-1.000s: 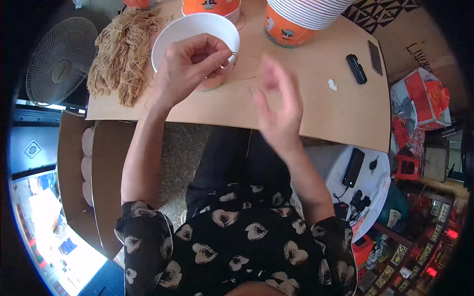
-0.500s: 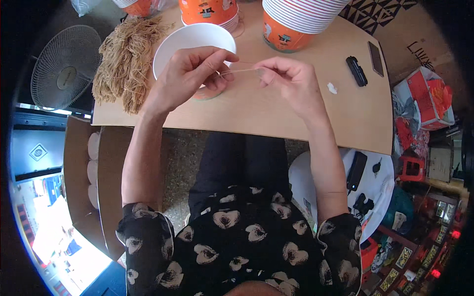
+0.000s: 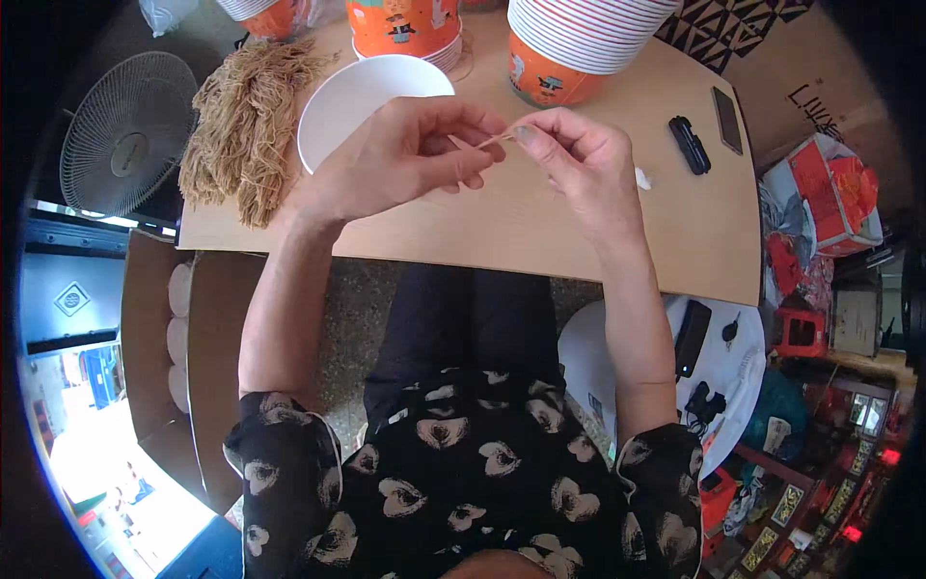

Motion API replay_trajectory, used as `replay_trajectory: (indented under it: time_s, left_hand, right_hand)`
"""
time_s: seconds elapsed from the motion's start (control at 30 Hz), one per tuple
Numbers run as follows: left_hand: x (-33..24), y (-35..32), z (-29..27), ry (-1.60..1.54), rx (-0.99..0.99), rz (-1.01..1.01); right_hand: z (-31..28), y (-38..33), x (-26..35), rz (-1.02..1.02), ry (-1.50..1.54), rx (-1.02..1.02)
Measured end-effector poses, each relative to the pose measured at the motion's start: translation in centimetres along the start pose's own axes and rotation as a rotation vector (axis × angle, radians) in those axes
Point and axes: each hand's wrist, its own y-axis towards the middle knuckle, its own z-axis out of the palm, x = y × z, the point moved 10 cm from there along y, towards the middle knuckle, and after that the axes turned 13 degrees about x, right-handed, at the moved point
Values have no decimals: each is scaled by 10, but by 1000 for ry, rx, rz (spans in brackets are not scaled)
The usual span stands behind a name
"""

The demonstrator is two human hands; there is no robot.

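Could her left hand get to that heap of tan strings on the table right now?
Probably yes. The left hand hangs over the white bowl, and the heap of tan strings lies just beyond, nothing between. But both hands pinch a thin strand, so she'd have to release it.

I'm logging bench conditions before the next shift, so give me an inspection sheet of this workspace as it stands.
Surface: wooden table, bare in the middle.
Job's things: thin tan strand pinched between both hands; white bowl behind the left hand; heap of tan strands at the left.
Clutter: stacks of orange-and-white bowls, black phone, small black case, white scrap.
Grippers: left hand and right hand both closed on the strand.
Cables: nothing seen on the table.
Surroundings: fan at the left, white stool with small items at the right.
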Motion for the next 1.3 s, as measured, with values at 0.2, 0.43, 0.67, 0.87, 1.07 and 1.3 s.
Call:
replay_trajectory:
  time_s: [0.2, 0.43, 0.67, 0.87, 1.07, 1.3]
  left_hand:
    - [15, 2, -7, -117, -46, -44]
    - [17, -3, -17, -183, -168, -10]
    - [17, -4, -16, -212, -157, 57]
    - [18, -3, -16, -258, -149, 62]
    - [16, -6, -16, -268, -141, 61]
    - [15, -4, -12, -230, -143, 43]
  right_hand:
    - [-7, -1, 5, -20, 47, -14]
    - [-4, 0, 6, -22, 31, -3]
    - [7, 3, -9, 143, 192, 85]
    - [9, -1, -25, 227, 261, 57]
    - [16, -3, -20, 165, 432, 94]
    - [15, -7, -16, 156, 428, 68]
